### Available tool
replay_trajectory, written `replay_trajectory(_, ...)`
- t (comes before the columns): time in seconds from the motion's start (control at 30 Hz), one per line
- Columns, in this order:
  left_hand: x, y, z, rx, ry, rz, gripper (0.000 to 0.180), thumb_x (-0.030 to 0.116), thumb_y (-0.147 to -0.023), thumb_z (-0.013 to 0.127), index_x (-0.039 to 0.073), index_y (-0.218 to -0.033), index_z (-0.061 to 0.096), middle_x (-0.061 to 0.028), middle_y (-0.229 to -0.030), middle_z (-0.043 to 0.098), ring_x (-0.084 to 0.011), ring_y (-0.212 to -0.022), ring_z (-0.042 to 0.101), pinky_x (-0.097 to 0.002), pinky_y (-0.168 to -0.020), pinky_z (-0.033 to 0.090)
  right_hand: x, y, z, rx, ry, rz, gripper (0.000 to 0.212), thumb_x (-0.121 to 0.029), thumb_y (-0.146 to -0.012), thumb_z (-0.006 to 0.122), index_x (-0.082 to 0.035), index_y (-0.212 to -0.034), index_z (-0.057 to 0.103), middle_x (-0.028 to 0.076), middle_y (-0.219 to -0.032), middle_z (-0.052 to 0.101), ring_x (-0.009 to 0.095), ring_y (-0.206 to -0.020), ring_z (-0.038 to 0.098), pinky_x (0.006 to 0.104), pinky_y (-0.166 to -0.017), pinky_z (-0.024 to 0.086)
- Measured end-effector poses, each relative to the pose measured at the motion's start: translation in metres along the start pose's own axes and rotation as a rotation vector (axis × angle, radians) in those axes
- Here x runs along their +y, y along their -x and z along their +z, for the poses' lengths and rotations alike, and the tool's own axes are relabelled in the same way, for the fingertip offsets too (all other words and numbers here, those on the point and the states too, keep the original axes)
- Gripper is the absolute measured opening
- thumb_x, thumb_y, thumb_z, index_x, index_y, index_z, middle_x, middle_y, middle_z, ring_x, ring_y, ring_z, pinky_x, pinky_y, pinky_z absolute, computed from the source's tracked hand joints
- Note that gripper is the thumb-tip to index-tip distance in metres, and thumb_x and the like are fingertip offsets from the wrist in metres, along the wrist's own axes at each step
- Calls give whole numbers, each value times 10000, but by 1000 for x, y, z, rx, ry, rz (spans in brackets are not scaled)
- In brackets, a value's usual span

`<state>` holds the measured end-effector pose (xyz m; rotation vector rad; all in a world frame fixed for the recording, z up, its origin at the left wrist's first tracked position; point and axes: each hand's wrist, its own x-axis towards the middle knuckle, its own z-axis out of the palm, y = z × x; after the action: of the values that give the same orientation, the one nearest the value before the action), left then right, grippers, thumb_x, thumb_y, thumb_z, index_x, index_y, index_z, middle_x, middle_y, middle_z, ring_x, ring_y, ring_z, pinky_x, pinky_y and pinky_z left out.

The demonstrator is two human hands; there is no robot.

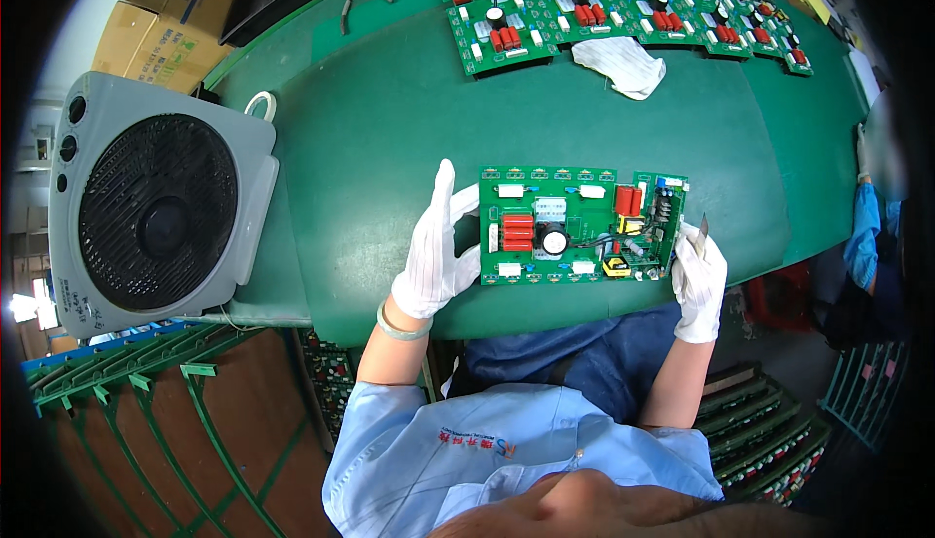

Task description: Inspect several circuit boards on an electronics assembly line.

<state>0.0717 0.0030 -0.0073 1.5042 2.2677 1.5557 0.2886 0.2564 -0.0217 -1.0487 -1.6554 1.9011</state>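
A green circuit board [584, 212] is in front of me, above the green table mat. It carries red capacitors, a round black-and-white capacitor and yellow transformers. My left hand [436, 256], in a white striped glove, grips the board's left edge, with one finger pointing up and away from it. At the right edge is my gloved right hand [700, 280], its fingers closed around a small pointed metal tool [703, 227] whose tip sticks up. The fingers of this hand also touch the board's side, partly hidden behind its tall parts.
Several similar boards [516, 39] line the table's far side, beside a crumpled white glove [621, 63]. A grey box fan [161, 217] stands at left, near cardboard boxes [161, 41] and pliers [358, 4]. Racks of boards [765, 441] stand below right. Another person's blue sleeve [863, 222] shows far right.
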Motion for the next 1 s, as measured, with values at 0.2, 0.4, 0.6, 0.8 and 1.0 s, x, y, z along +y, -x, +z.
replay_trajectory(0.2, 0, -2, 3, -20, 66, -88, 1004, -73, -728, 718, -88, -1471, 43, -219, -1197, 616, -316, -1063, 634, -381, -948, 481, 16, -4, -10, 33, -139, -13, 286, -96, -903, 629, 89, -1120, 606, 18, -628, 556, 43, -361, 382, 205, -337, 270)
replay_trajectory(0.4, 1, -1, 5, -58, -5, -127, 1032, -44, -701, 749, -76, -1475, 68, -218, -1172, 627, -316, -1039, 642, -380, -944, 485, 17, -1, -10, 18, -234, -48, 253, -83, -893, 612, 72, -1093, 621, 9, -681, 606, 20, -370, 388, 187, -337, 265)
replay_trajectory(0.6, 0, 3, 13, -66, 102, -330, 1052, -69, -685, 750, -28, -1491, 74, -207, -1167, 625, -289, -1041, 635, -363, -935, 487, 13, 3, -4, 66, -418, -88, 215, -22, -864, 634, 61, -1062, 636, 30, -812, 661, 12, -466, 447, 175, -392, 288)
replay_trajectory(0.8, 5, -5, 8, -100, -43, -224, 1074, -29, -675, 777, -26, -1492, 79, -205, -1169, 619, -293, -1043, 632, -367, -945, 479, 21, -1, -12, -10, -413, 4, 205, -44, -865, 649, 43, -1050, 639, 14, -793, 640, 6, -473, 449, 166, -390, 291)
replay_trajectory(1.0, -1, -7, 12, -108, -84, -215, 1029, 10, -684, 783, -50, -1481, 134, -204, -1154, 629, -303, -1043, 633, -378, -950, 471, 15, 0, -11, 23, -381, 19, 203, -52, -877, 640, 41, -1056, 641, -5, -780, 633, -4, -459, 426, 165, -383, 277)
